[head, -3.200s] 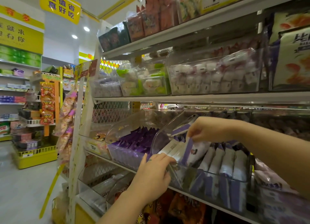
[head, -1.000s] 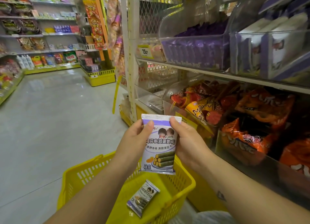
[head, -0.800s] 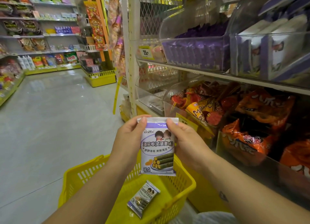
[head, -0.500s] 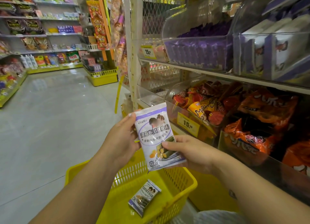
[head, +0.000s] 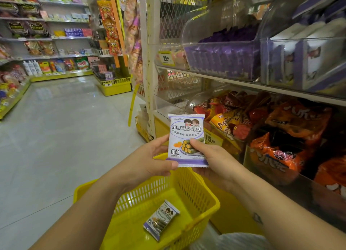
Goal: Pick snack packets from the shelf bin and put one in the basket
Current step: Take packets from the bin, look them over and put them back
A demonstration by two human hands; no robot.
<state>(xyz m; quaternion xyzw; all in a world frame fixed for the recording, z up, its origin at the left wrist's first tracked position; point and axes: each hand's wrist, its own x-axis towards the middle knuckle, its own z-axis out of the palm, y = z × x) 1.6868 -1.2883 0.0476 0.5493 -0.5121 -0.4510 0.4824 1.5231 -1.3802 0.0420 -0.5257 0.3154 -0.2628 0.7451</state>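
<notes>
Yellow plastic mesh forms the basket [head: 149, 191], which sits low in the view beside the shelving. One snack packet [head: 161, 222] already lies flat on its floor, toward the near right side. Above the basket's far rim, the left hand [head: 149, 161] grips the lower left corner of a second packet [head: 187, 139], with the thumb laid across the purple bottom band and the fingers behind. This white-and-purple packet stands upright with its printed face toward the camera, clear of the basket and touching only the two hands. The right hand [head: 211, 159] grasps its lower right part, thumb pressed on the front over the picture and fingers curled behind. Up at the right, on the upper shelf's front edge, is a clear shelf bin [head: 303, 62] of what look like matching packets, with a bin of purple ones just beside it on the left. With one packet already in the basket, that part of the task looks done, and the held packet seems to be under inspection. The next move would be either to let go straight down inside the rim or to lift the packet back to the bin. In either case one hand would need to release first.
</notes>
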